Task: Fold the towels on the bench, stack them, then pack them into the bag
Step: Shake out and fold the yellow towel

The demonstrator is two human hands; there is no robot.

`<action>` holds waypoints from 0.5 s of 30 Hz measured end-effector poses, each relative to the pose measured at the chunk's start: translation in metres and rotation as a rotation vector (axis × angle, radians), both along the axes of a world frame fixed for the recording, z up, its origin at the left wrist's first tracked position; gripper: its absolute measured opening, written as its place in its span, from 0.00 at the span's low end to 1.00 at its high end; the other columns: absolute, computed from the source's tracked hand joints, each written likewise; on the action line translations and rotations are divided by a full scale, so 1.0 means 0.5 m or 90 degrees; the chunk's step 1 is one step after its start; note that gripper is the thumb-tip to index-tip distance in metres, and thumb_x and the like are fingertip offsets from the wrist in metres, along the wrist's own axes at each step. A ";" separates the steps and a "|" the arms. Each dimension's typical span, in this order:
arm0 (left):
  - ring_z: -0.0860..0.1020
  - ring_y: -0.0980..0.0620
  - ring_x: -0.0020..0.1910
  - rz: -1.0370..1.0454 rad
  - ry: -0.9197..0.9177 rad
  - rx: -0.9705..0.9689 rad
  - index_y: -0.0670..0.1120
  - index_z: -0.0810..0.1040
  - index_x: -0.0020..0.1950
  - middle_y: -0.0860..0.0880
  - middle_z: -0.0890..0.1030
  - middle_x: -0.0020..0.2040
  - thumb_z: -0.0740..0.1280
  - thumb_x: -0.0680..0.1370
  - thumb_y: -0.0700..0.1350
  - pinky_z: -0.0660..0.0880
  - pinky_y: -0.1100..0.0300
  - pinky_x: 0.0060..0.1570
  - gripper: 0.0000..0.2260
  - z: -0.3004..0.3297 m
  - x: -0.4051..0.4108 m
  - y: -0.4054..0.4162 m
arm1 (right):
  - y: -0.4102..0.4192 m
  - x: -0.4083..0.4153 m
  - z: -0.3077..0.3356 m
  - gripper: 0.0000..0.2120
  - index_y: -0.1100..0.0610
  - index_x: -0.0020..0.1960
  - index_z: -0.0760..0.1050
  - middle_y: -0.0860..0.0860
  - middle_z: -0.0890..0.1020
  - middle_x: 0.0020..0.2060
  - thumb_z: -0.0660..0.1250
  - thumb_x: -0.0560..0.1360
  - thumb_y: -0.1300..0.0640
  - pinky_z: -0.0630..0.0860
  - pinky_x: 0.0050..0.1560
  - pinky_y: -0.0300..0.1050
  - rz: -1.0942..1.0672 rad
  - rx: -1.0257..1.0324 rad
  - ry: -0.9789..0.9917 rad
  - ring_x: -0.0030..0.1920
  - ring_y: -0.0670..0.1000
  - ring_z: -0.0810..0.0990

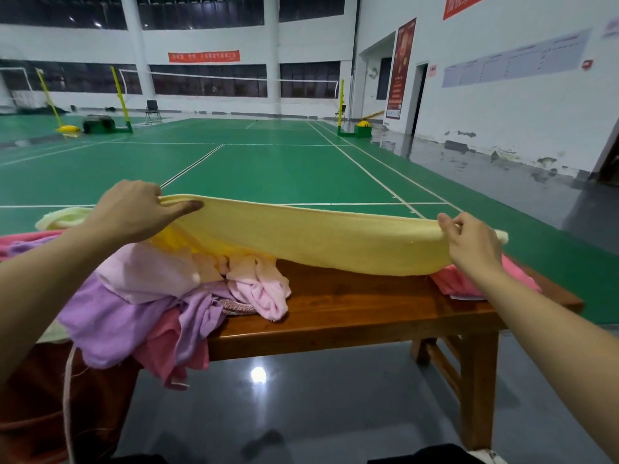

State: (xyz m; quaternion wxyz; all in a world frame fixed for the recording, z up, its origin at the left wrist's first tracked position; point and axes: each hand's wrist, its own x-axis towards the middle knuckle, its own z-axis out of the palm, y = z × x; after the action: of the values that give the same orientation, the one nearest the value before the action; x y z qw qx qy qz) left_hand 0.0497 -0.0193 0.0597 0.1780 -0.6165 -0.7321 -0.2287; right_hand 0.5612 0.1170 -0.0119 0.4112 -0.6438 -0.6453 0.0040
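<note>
A yellow towel (pixel 318 239) is stretched out in the air above the wooden bench (pixel 351 313). My left hand (pixel 134 209) pinches its left end and my right hand (pixel 472 242) pinches its right end. The towel sags slightly in the middle. On the left part of the bench lies a loose heap of towels: a purple towel (pixel 114 323), a light pink towel (pixel 264 293) and a darker pink towel (pixel 167 346) that hangs over the front edge. A pink folded towel (pixel 459 283) lies on the bench's right end, partly hidden by my right wrist.
A brown bag (pixel 37 396) with a pale cord stands on the floor at the lower left, under the heap. Behind the bench stretches a green badminton court with nets and yellow posts. A glossy grey floor lies in front of the bench.
</note>
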 end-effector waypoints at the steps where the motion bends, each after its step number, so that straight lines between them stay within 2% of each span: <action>1: 0.70 0.43 0.26 -0.007 0.009 -0.001 0.36 0.70 0.29 0.40 0.72 0.25 0.61 0.72 0.72 0.62 0.55 0.27 0.37 -0.003 -0.005 -0.004 | -0.006 0.006 -0.007 0.24 0.58 0.47 0.76 0.54 0.79 0.39 0.56 0.82 0.38 0.70 0.40 0.50 0.002 0.024 -0.020 0.41 0.56 0.77; 5: 0.72 0.43 0.28 -0.039 0.037 -0.023 0.38 0.73 0.30 0.41 0.74 0.26 0.61 0.70 0.75 0.68 0.51 0.31 0.38 -0.022 -0.019 -0.016 | -0.029 0.023 -0.039 0.26 0.58 0.42 0.75 0.57 0.76 0.37 0.58 0.80 0.35 0.66 0.38 0.48 -0.009 0.046 -0.081 0.41 0.57 0.74; 7: 0.73 0.44 0.30 -0.045 0.024 -0.082 0.40 0.73 0.31 0.43 0.75 0.28 0.58 0.67 0.81 0.68 0.52 0.32 0.41 -0.034 -0.017 -0.024 | -0.035 0.029 -0.062 0.29 0.57 0.37 0.73 0.57 0.75 0.36 0.56 0.79 0.32 0.66 0.38 0.48 -0.028 0.019 -0.099 0.41 0.57 0.74; 9: 0.75 0.46 0.33 -0.027 0.034 -0.202 0.43 0.75 0.33 0.44 0.76 0.30 0.50 0.60 0.84 0.68 0.54 0.34 0.43 -0.046 -0.012 -0.035 | -0.042 0.036 -0.089 0.34 0.56 0.30 0.69 0.57 0.74 0.30 0.53 0.79 0.29 0.68 0.35 0.49 -0.034 -0.002 -0.087 0.36 0.59 0.75; 11: 0.76 0.48 0.35 0.000 0.063 -0.360 0.44 0.76 0.33 0.46 0.78 0.33 0.47 0.58 0.86 0.70 0.55 0.36 0.46 -0.055 0.003 -0.041 | -0.047 0.046 -0.116 0.38 0.57 0.26 0.67 0.57 0.72 0.25 0.50 0.79 0.28 0.73 0.34 0.54 -0.033 0.001 -0.045 0.32 0.59 0.74; 13: 0.76 0.48 0.38 0.060 0.100 -0.502 0.44 0.80 0.36 0.48 0.78 0.36 0.48 0.63 0.85 0.71 0.55 0.44 0.46 -0.055 0.034 -0.037 | -0.048 0.050 -0.131 0.37 0.57 0.28 0.70 0.55 0.73 0.25 0.50 0.80 0.29 0.75 0.36 0.56 -0.031 0.000 0.003 0.32 0.59 0.75; 15: 0.76 0.49 0.40 0.119 0.135 -0.571 0.45 0.83 0.39 0.51 0.78 0.36 0.53 0.68 0.81 0.70 0.56 0.49 0.41 -0.054 0.079 -0.024 | -0.050 0.043 -0.134 0.33 0.57 0.36 0.76 0.53 0.78 0.32 0.53 0.81 0.31 0.75 0.40 0.54 -0.028 0.010 0.059 0.37 0.58 0.77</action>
State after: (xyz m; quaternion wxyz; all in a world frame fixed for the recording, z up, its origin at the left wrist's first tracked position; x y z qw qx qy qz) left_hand 0.0893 -0.0313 0.0327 -0.0120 -0.5843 -0.7885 0.1914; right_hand 0.5826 0.0922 -0.0791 0.4455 -0.6537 -0.6113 0.0201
